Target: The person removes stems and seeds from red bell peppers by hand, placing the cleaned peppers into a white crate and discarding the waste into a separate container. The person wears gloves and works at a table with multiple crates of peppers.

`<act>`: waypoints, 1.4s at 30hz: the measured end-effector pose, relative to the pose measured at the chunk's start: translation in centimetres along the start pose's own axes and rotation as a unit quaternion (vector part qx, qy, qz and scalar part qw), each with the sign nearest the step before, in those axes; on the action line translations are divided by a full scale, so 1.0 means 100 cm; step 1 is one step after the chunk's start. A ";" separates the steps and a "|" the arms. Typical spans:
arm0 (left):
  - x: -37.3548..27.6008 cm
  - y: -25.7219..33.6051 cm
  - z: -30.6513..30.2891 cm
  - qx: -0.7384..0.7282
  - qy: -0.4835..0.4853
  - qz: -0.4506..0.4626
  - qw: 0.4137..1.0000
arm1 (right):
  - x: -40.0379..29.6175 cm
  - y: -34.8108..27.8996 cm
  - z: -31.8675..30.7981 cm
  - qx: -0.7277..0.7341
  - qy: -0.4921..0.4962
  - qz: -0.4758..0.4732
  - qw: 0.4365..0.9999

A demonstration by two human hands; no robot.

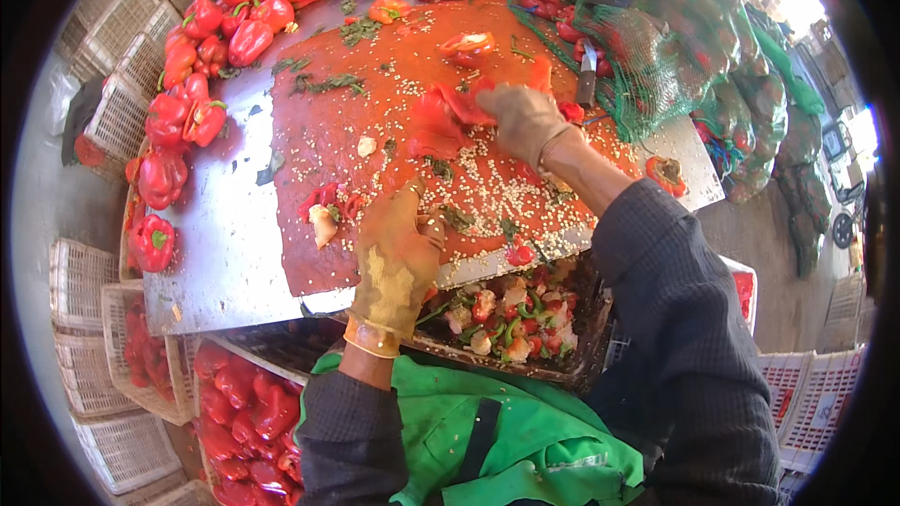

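My right hand point(522, 119), in a soiled work glove, is closed on a piece of red bell pepper point(467, 102) over the seed-covered red mat point(323, 140). More red pepper flesh, somewhat blurred, lies just left of it. My left hand point(399, 246), in a stained yellowish glove, rests low at the mat's front edge; its fingers are partly curled and whether it holds anything is hidden. A knife point(586, 77) with a dark handle lies beyond my right hand, beside the green net. A cut pepper point(467, 46) lies farther back. Pepper scraps point(325, 214) sit left of my left hand.
Whole red peppers point(251, 42) line the far and left edges of the metal table point(218, 239). Green net sacks of peppers point(675, 42) fill the far right. A bin of cores and stems point(517, 316) stands below the front edge; a crate of red peppers point(246, 414) is lower left.
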State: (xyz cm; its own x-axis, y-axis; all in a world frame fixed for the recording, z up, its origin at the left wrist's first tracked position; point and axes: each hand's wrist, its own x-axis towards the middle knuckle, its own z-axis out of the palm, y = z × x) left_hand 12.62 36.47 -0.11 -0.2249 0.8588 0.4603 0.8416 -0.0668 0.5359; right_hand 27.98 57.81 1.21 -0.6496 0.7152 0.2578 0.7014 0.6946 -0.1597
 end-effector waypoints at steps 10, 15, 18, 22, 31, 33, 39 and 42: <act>0.007 -0.009 0.003 -0.149 -0.006 -0.114 0.982 | 0.014 -0.042 -0.099 0.132 0.027 -0.007 0.991; 0.022 0.002 -0.010 -0.262 0.049 -0.143 0.953 | -0.001 -0.062 -0.135 0.129 -0.022 -0.096 0.987; 0.026 -0.001 -0.017 -0.125 0.059 -0.069 0.988 | -0.007 -0.073 -0.146 0.126 -0.060 -0.140 0.980; 0.032 0.001 -0.027 -0.169 0.007 -0.050 0.984 | -0.017 -0.086 -0.159 0.093 -0.092 -0.200 0.971; 0.028 -0.023 -0.002 -0.354 -0.084 -0.009 0.932 | -0.028 -0.092 -0.163 0.117 -0.078 -0.286 0.948; 0.025 -0.023 0.000 -0.323 -0.082 -0.004 0.943 | -0.030 -0.092 -0.162 0.119 -0.078 -0.289 0.947; 0.030 -0.018 -0.003 -0.262 -0.016 -0.027 0.965 | -0.040 -0.086 -0.155 0.095 -0.043 -0.288 0.952; 0.031 -0.016 -0.004 -0.243 0.008 -0.091 0.966 | -0.051 -0.087 -0.147 0.106 -0.024 -0.257 0.960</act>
State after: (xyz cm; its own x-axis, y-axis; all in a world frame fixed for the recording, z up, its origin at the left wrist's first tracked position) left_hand 10.34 39.07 0.76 -0.3590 0.8708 0.3360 0.4591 -0.1487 0.8759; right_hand 29.49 46.98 15.34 -0.9105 0.2732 0.3103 0.2126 0.9531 -0.2153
